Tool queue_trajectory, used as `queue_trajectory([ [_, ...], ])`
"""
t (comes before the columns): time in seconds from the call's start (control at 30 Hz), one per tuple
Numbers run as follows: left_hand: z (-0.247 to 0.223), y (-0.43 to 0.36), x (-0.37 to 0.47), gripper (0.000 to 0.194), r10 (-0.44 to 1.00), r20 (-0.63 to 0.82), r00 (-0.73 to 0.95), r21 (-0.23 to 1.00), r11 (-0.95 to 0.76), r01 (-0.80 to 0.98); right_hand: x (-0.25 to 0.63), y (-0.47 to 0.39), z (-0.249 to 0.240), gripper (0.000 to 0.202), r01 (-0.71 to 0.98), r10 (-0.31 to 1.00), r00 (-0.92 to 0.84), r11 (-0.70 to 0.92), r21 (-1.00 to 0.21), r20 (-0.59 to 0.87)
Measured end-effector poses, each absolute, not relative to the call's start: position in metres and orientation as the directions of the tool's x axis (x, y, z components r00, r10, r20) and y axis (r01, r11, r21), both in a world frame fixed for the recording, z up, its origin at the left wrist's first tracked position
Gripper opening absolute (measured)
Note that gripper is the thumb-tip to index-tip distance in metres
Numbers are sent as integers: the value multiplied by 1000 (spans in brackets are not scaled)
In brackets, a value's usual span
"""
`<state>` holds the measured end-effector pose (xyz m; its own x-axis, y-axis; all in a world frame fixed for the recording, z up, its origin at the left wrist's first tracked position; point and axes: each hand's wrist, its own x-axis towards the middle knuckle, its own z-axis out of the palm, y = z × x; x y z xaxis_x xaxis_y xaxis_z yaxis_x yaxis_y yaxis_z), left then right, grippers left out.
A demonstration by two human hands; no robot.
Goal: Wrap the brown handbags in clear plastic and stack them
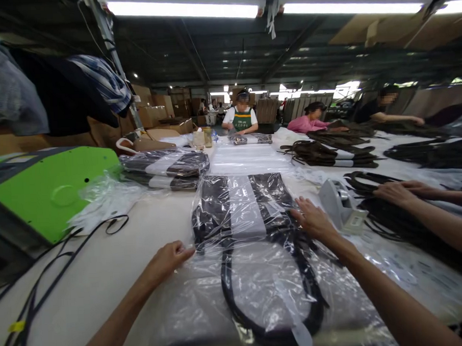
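From here I count one wrapped bundle (248, 213) by the table's (105, 280) near edge, one left hand (175, 257), one right hand (311, 218), one green machine (63, 190) at the left edge, three workers (242, 120) towards the far edge, two co-worker's hands (396, 192) at the right.

This place is a factory workshop. One can see this from the dark goods in clear bags (247, 208) on the broad table (101, 285), the worker in a green apron (243, 122) at its far side, the cardboard boxes (152, 117) behind, and the tube lights (185, 9) below a dark roof (225, 45).
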<state>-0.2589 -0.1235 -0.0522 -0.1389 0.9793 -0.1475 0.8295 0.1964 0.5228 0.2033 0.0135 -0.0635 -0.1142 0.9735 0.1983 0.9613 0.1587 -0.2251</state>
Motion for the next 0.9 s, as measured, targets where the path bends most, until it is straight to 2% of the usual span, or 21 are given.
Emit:
queue_trajectory([
  [0.07,-49,-142,-260,39,967,-209,-147,575,243,781,174,6,-66,65,947,946,-202,254,-196,253],
  [0.2,-46,-180,-255,36,902,-356,-245,732,432,527,126,-14,-87,67,938,932,-292,323,-125,215],
  [0.33,-50,-213,-253,46,895,-337,-292,809,434,395,115,-22,-96,67,942,933,-308,327,-75,188],
  [0.4,-51,-226,-252,50,903,-342,-260,821,422,384,117,-22,-94,67,945,936,-307,322,-65,171],
  [0.53,-51,-247,-250,47,931,-290,-222,846,358,395,122,-19,-88,69,947,943,-303,314,-66,137],
  [0.63,-53,-265,-250,51,905,-326,-272,883,395,255,120,-20,-80,69,951,953,-286,295,-92,97],
  [0.73,-61,-280,-247,56,888,-354,-293,898,410,159,101,-32,-66,71,947,938,-285,307,-94,197],
  [0.83,-75,-293,-238,62,890,-397,-224,886,435,159,64,-54,-58,73,880,841,-412,467,-86,350],
  [0.9,-86,-302,-234,63,879,-439,-184,868,468,166,37,-70,-62,73,815,789,-505,569,-107,349],
])
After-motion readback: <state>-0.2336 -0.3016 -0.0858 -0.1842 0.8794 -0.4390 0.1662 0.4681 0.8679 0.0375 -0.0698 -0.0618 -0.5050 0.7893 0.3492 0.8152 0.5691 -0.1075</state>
